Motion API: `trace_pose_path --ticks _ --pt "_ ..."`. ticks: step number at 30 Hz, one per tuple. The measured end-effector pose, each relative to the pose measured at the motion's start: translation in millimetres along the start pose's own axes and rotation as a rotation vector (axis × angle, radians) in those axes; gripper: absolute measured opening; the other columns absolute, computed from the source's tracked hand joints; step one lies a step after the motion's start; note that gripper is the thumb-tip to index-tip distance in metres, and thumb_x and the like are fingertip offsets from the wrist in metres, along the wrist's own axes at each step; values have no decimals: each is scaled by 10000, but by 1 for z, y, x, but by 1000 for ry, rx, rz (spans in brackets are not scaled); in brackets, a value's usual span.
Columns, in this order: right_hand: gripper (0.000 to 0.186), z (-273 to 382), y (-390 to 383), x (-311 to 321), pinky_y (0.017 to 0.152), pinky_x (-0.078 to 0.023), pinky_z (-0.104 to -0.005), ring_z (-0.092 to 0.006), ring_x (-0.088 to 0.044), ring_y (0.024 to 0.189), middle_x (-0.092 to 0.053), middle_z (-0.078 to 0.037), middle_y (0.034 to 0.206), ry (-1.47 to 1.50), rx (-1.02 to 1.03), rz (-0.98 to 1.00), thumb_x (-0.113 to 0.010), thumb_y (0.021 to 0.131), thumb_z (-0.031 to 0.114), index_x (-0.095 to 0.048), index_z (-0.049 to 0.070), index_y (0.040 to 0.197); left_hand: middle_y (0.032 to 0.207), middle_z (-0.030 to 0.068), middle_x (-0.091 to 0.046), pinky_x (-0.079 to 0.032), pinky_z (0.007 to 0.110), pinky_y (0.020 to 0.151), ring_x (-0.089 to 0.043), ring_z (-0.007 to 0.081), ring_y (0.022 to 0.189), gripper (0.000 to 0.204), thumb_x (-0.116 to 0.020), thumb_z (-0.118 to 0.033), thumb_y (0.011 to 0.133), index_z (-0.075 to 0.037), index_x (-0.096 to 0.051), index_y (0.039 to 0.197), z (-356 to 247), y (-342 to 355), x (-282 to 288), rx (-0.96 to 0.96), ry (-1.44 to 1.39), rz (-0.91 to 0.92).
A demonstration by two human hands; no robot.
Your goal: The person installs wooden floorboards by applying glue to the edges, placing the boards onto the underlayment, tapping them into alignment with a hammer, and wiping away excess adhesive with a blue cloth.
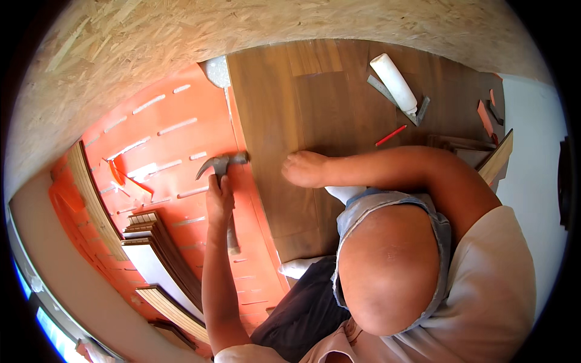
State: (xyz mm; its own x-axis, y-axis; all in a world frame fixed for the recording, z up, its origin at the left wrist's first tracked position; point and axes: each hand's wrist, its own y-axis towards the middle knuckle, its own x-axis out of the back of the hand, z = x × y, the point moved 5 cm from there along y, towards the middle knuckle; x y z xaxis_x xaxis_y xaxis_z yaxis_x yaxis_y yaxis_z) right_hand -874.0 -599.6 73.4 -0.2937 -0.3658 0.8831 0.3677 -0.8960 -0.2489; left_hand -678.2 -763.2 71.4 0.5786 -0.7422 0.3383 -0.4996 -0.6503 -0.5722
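Just below the steel head, the left hand (pixel 218 195) is wrapped around a hammer (pixel 225 162), left of center in the frame. The claw points left over the orange underlay (pixel 181 130); the striking face sits right beside the edge of the brown floor (pixel 266 121). So short a hold could cost swing and control, and a glancing blow would probably chip that exposed edge.

Across the edge, at mid-frame, the right hand (pixel 304 169) rests on the floor, knuckles rounded; its fingertips are hidden, and whether they hold anything cannot be told. Lying nearly level with the hammer, it could catch a blow that skids right.

Below, a foot in a white sock (pixel 298 267) lies at the floor's edge. Smooth boards under cloth might let it slide, tipping the worker's weight, bare knee (pixel 387 269) and all, toward the hammer.

At lower left, a stack (pixel 162 254) of planks lies on the underlay; an elbow knocked against it could shift the boards and scuff their faces or tongues.

At upper right, a white bottle (pixel 393 83) lies over part of a metal square (pixel 380 89), near a red pencil (pixel 391 135). Hard knocks through the boards could set bottle or pencil rolling.
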Motion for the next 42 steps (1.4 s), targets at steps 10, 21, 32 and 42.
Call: trace_pose_path --ticks 10,21,32,42 --pt "119 3 4 5 698 -599 -378 -276 -692 837 -712 -121 843 -31 19 -45 -635 810 114 -691 11 834 623 4 -475 -385 319 394 -451 116 442 250 -494 -261 1089 -42 -433 985 13 -5 -17 20 -162 -93" --pt "121 7 5 13 727 -605 -387 -279 -694 868 -709 -119 841 -25 2 -41 -633 801 107 -691 11 847 597 72 -518 -441 350 401 -510 159 438 272 -469 -265 1086 6 -481 1075 -41 32 -5 -55 46 -150" --pt "212 2 -5 5 762 -584 -373 -268 -648 886 -676 -91 892 -60 6 34 -765 740 187 -658 46 857 639 175 -592 -479 394 425 -576 260 447 308 -461 -274 1080 26 -476 1013 -43 46 -10 -34 46 -88" --pt "353 2 6 9 841 -585 -405 -315 -684 957 -693 -134 933 0 43 124 -845 718 219 -653 13 931 642 86 -544 -469 344 422 -548 170 486 286 -507 -287 1073 -13 -497 991 31 -21 20 31 45 68"
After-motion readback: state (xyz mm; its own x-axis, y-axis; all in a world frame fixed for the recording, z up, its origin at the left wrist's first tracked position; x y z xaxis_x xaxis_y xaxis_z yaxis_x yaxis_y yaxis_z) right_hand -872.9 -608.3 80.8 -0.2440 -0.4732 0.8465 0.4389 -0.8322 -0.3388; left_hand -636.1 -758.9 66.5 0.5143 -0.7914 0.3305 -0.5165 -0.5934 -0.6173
